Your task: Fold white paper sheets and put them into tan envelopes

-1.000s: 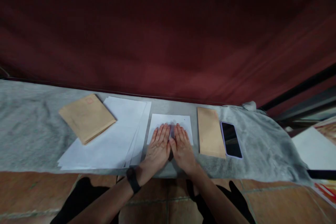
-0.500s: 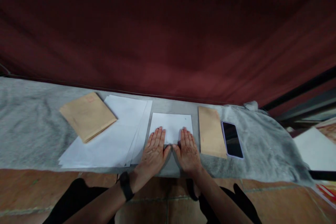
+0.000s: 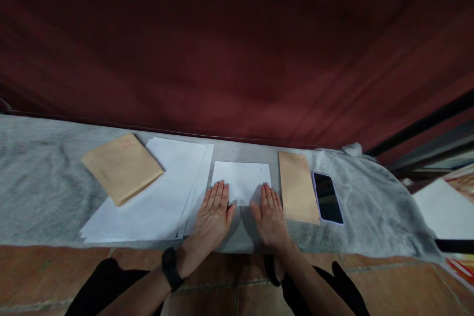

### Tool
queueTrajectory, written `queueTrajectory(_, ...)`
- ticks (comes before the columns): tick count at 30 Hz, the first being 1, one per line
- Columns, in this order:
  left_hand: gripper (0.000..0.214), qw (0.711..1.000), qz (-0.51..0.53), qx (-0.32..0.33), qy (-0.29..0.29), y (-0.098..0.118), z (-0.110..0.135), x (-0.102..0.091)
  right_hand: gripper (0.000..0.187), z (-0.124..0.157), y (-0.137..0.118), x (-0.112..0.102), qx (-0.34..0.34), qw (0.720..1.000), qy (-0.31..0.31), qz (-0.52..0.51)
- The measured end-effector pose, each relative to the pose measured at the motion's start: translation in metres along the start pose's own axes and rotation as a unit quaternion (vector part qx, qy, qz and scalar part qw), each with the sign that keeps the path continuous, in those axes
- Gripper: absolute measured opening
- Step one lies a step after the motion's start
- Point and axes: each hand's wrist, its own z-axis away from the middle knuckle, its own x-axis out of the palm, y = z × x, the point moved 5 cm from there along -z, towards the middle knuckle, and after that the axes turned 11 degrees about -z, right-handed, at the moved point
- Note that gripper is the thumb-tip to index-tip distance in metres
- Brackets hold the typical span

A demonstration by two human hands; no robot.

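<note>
A person's two bare hands lie palm down on either side of a small white sheet of paper (image 3: 242,177) on a bench draped in gray cloth (image 3: 29,182). The left hand (image 3: 213,217), a black watch (image 3: 171,269) at its wrist, covers the sheet's near left corner; the right hand (image 3: 272,219) covers the near right corner, its outer fingers reaching past the edge. Both hands are flat, fingers extended and side by side, clamped on nothing. They sit well apart, thumbs angled inward along the near edge, with the bare middle of the paper between them and its far edge beyond the fingertips. A tiny dark mark shows near the far right corner. Whether the sheet is folded cannot be told from this angle.

Just beside the left hand, larger white sheets (image 3: 166,192) lie in a loose pile, partly covered by a tilted stack of brown envelopes (image 3: 124,170) bearing a faint red print. Near the right hand rests another brown envelope (image 3: 299,187), with a purple-edged smartphone (image 3: 328,198), its screen dark, just beside it. A deep red curtain (image 3: 222,59) hangs behind.
</note>
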Motion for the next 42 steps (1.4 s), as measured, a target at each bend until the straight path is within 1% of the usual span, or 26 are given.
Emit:
queueTrajectory(2,0.058,1.000,0.017,0.015,-0.012,0.003,-0.010,0.000,0.061,-0.011,0.002,-0.004,0.011,0.999,0.001,-0.035)
queueTrajectory(5,0.056,0.999,0.032,0.024,-0.022,0.011,-0.028,0.002,0.058,-0.030,-0.003,-0.004,0.001,0.995,-0.002,-0.096)
queueTrajectory(9,0.054,0.998,0.029,0.042,-0.038,0.024,-0.047,0.017,0.057,-0.052,-0.013,0.012,0.005,0.989,-0.030,-0.141)
queueTrajectory(11,0.056,0.997,0.023,0.049,-0.047,0.027,-0.055,0.025,0.056,-0.060,-0.018,0.020,0.013,0.989,-0.041,-0.142)
queueTrajectory(14,0.058,0.997,0.010,0.042,-0.059,0.028,-0.066,0.035,0.055,-0.070,-0.022,0.026,0.014,0.992,-0.045,-0.121)
queueTrajectory(19,0.058,0.997,-0.006,0.028,-0.073,0.025,-0.079,0.039,0.052,-0.081,-0.020,0.029,0.009,0.997,-0.040,-0.065)
queueTrajectory(22,0.056,0.998,-0.005,0.015,-0.065,0.021,-0.081,0.039,0.051,-0.083,-0.015,0.030,0.014,0.999,-0.035,-0.024)
queueTrajectory(26,0.054,0.999,-0.001,-0.007,-0.038,0.012,-0.080,0.035,0.053,-0.081,-0.009,0.033,0.019,0.999,-0.024,0.011)
queueTrajectory(32,0.056,1.000,0.010,-0.019,-0.023,0.001,-0.075,0.029,0.055,-0.074,-0.001,0.032,0.010,1.000,-0.003,0.024)
queueTrajectory(38,0.060,0.999,0.004,-0.026,-0.021,-0.006,-0.061,0.028,0.059,-0.065,0.006,0.028,0.005,0.999,0.000,0.038)
queueTrajectory(42,0.061,0.999,0.006,-0.033,-0.011,-0.011,-0.054,0.029,0.060,-0.059,0.008,0.024,0.001,0.999,0.037,0.033)
